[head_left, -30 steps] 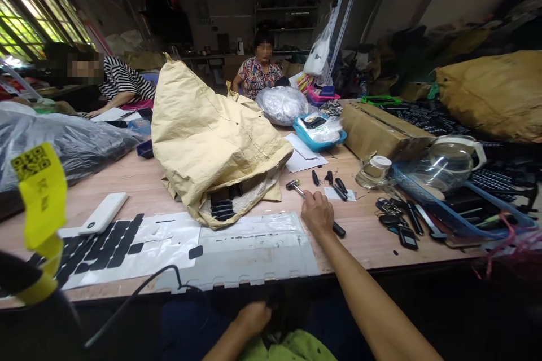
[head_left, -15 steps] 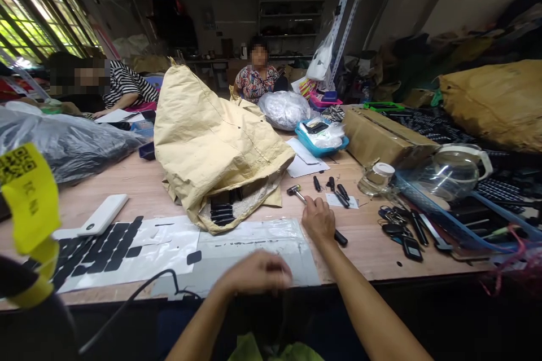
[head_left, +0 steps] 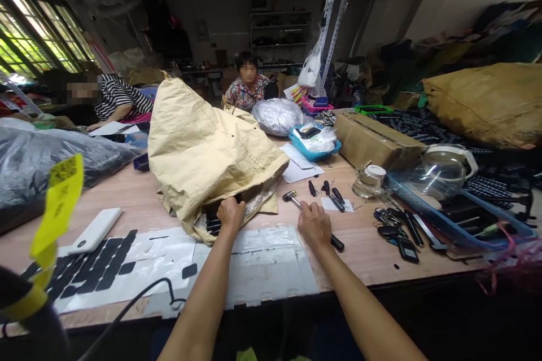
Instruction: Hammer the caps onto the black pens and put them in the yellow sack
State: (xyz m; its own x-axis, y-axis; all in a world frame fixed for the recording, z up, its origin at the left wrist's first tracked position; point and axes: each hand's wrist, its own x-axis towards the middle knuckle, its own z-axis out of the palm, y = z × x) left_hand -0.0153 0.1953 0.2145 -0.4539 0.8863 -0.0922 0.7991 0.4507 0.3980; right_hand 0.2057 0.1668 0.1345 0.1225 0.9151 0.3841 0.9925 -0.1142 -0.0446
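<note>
My left hand reaches into the open mouth of a big beige paper sack lying on the wooden table. Its fingers curl round black flat pieces stacked inside the opening. My right hand rests on the table, closed round the handle of a small hammer whose metal head points away from me and whose black grip end sticks out to the right. A clear plastic sheet lies under and between both hands.
A white power bank and black keycap sheets lie at left. Small screwdrivers, a glass jar, a cardboard box and a blue tray sit at right. Two people sit across the table.
My left hand has risen from my lap, crossed the plastic sheet and gone into the sack's opening. My right hand has stayed on the hammer.
</note>
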